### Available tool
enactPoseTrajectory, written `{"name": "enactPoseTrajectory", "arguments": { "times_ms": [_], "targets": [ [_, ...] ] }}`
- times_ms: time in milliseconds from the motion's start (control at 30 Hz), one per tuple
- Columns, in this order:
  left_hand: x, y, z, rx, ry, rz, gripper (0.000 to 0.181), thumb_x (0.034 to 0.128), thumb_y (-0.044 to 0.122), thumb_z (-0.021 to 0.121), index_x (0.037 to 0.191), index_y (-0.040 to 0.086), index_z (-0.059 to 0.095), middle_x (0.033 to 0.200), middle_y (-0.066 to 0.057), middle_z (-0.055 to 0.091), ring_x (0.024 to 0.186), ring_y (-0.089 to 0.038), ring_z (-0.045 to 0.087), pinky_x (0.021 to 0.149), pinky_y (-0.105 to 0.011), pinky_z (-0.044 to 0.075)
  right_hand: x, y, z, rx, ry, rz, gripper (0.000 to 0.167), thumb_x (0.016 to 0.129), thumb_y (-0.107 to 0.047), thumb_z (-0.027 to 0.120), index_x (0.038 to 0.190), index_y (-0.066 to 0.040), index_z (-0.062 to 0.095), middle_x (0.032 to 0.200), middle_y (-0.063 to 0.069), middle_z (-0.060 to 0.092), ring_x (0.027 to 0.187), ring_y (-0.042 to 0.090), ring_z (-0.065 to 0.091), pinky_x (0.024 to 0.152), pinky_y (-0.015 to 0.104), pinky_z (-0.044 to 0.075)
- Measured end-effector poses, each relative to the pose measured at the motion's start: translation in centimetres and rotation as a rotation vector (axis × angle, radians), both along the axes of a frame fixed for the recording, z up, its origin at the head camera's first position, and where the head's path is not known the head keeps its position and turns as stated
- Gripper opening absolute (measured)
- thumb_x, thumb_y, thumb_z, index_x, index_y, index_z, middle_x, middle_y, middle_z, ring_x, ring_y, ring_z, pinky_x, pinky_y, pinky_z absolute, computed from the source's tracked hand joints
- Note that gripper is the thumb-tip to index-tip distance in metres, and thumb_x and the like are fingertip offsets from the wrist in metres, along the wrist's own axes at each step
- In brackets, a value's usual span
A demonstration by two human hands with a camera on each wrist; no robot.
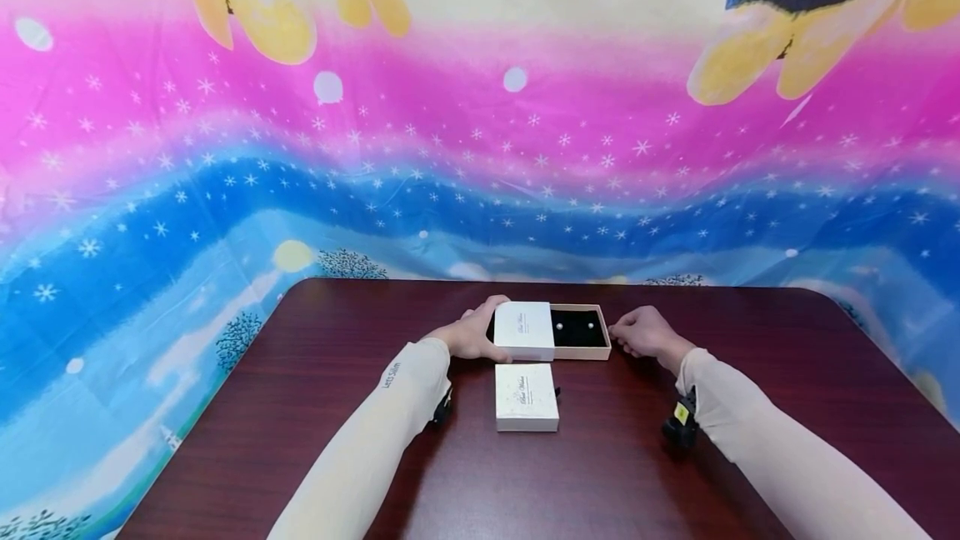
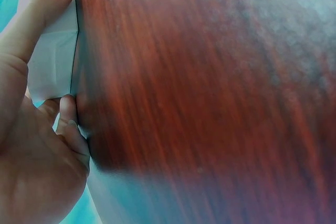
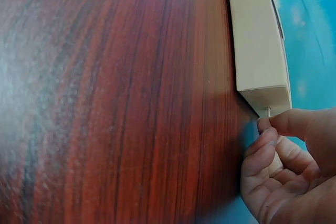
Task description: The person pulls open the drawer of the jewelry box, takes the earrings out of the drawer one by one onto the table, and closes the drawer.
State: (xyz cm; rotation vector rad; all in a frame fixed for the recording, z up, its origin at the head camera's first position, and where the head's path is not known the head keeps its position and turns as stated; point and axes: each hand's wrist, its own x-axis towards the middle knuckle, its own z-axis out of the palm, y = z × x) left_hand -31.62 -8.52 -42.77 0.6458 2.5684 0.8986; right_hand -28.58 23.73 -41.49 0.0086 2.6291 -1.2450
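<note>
A white slide-out jewellery box stands partly open near the table's back edge. My left hand (image 1: 474, 336) grips its white sleeve (image 1: 523, 330) from the left, thumb along the near side, as the left wrist view also shows. From the sleeve's right end extends a beige drawer (image 1: 582, 353) holding a black insert (image 1: 574, 333) with two pearl-like studs (image 1: 559, 326). At the drawer's right end, my right hand (image 1: 647, 332) pinches a small pull tab (image 3: 269, 112) between thumb and forefinger. The tab's far end is hidden by the fingertips.
A second, smaller white box (image 1: 527, 397) lies closed just in front of the first, a small dark tab (image 1: 557, 392) at its right side. Both stand on a dark red wood-grain table (image 1: 600, 473). A colourful printed cloth (image 1: 480, 123) hangs behind the table.
</note>
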Motion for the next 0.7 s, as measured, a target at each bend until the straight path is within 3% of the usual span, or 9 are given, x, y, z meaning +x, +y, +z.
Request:
{"name": "enactPoseTrajectory", "arguments": {
  "times_ms": [367,700],
  "targets": [
    [-1.2,0.0,-1.3,0.0,-0.024,0.015,0.107,0.0769,0.033,0.087,0.158,0.025,0.018,0.147,-0.006,0.044,0.132,-0.03,0.035,0.112,-0.049,0.032,0.1,0.2,0.1,0.014,-0.006,-0.002,0.025,0.101,-0.01,0.054,0.096,0.007,0.071,0.07,0.002,0.06,0.059,0.011,0.052,0.058,0.027,0.048],
    [-1.3,-0.1,-1.2,0.004,-0.03,0.015,0.109,0.0754,0.034,0.088,0.158,0.026,0.018,0.148,-0.006,0.044,0.132,-0.03,0.035,0.113,-0.049,0.032,0.2,0.2,0.5,0.0,-0.024,-0.014,0.025,0.101,-0.011,0.055,0.098,0.008,0.071,0.071,0.002,0.06,0.06,0.011,0.053,0.058,0.027,0.049]
  ]
}}
